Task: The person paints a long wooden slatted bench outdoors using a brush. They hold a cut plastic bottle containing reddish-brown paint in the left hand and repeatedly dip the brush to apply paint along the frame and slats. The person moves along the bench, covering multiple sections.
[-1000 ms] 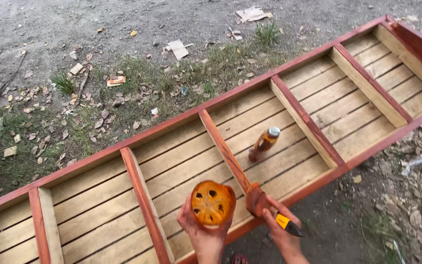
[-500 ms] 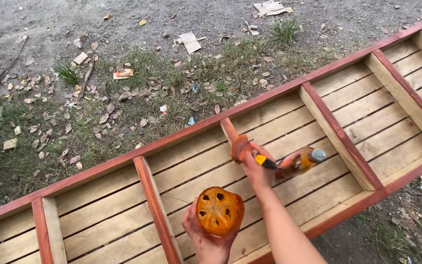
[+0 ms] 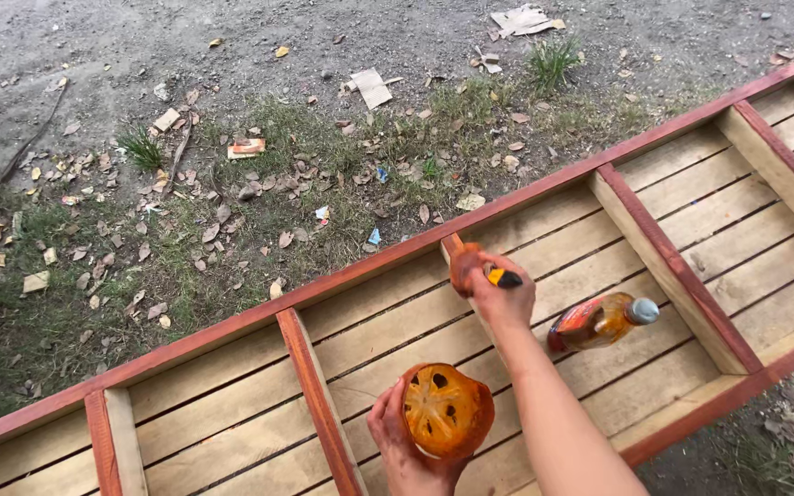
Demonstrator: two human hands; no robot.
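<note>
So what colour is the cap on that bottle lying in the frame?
Grey, on the amber bottle; the head view shows it.

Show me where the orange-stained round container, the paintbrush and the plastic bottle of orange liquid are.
Orange-stained round container (image 3: 446, 411): head view, on its stained inner face, held by the left hand.
Paintbrush (image 3: 467, 267): head view, on its stained bristle end, above the right hand.
Plastic bottle of orange liquid (image 3: 599, 321): head view, mid-body, lying on the slats.

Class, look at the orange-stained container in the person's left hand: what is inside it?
Inside the container, held by the left hand, the walls show wet orange stain with dark blotches. Its bottom is not clearly visible, so how much liquid it holds cannot be told.
</note>
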